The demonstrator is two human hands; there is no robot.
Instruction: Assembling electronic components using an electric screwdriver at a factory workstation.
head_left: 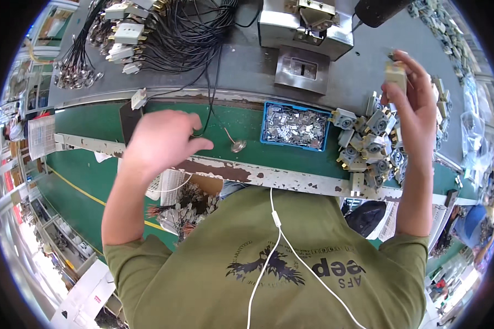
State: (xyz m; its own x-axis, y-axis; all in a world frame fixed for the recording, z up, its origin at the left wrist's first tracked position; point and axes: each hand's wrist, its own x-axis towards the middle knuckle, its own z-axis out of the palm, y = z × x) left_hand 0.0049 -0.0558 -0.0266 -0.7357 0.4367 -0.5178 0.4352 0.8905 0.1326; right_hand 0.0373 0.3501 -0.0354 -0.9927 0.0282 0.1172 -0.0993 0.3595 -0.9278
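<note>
In the right hand [417, 101], pinched between thumb and fingers, is a small cream rectangular block [396, 80], well apart from the left hand [163, 137], whose thumb and fingers stand parted near a thin black cable [209, 98].

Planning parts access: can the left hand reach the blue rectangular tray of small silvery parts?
Likely yes: the blue rectangular tray is uncovered, and nothing tall appears between it and the left hand.
</note>
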